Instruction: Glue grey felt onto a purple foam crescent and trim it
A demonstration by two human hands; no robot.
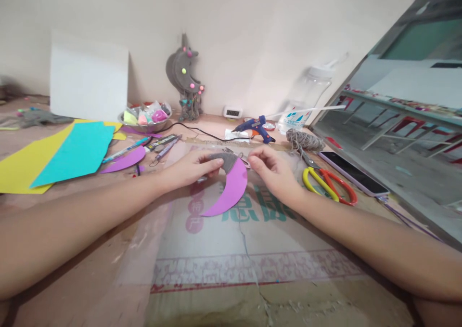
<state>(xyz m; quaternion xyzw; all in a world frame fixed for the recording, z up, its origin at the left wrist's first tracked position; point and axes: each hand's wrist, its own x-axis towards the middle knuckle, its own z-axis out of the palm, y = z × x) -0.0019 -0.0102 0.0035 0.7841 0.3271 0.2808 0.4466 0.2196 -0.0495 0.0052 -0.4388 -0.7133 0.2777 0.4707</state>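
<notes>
A purple crescent (233,189) hangs over the printed sheet, its upper end wrapped in grey yarn (228,162). My left hand (197,168) pinches the wrapped end between thumb and fingers. Just right of the crescent, my right hand (269,165) has its fingers curled together near the wrapped edge; what it holds is too small to make out. A strand of grey yarn trails down over the sheet below the crescent. The ball of grey yarn (306,140) lies beyond my right hand, beside the scissors (330,182) with yellow and red handles.
A blue glue gun (255,127) and a bowl of coloured clay (147,117) stand at the back. Yellow (29,165) and turquoise sheets (77,151), pens and a purple piece (124,161) lie left. A phone (353,173) is right; a decorated grey moon (183,71) leans on the wall.
</notes>
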